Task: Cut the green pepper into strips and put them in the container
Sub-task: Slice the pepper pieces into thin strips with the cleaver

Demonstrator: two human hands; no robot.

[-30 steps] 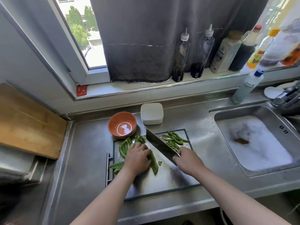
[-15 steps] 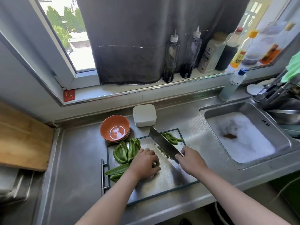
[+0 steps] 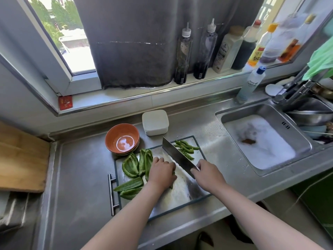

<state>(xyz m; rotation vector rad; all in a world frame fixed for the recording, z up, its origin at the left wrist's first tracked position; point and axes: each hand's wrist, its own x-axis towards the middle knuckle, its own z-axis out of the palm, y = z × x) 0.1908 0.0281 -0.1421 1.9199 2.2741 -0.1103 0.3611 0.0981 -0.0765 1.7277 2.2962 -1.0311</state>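
Right grip [image 3: 207, 175] wrapped around the handle of the cleaver [image 3: 177, 156], you hold the broad blade slanted across the steel cutting board [image 3: 180, 195], its tip pointing toward the window. Whether the edge touches the board cannot be told. Your left grip [image 3: 161, 173] sits just beside the blade, fingers curled down over a pepper piece [image 3: 171, 185] and pinning it to the board. Nearly all of that piece is hidden under the hand.

Cut strips [image 3: 186, 147] lie in a loose pile in the board's far right corner, on the far side of the blade from your hands. Uncut pepper halves [image 3: 137, 165] lie skin up along the board's left side, two of them reaching over its left edge.

On the table [image 3: 81, 168] behind the board stands the white container [image 3: 155, 122], lid on and no strips in it. An orange bowl [image 3: 115, 134] sits just to its left, close to the board's far left corner.

To your right the sink [image 3: 237, 112] is full of white foam. A wooden board [image 3: 21, 159] lies at the table's left end, and a row of bottles [image 3: 183, 53] lines the windowsill in front of a dark curtain.
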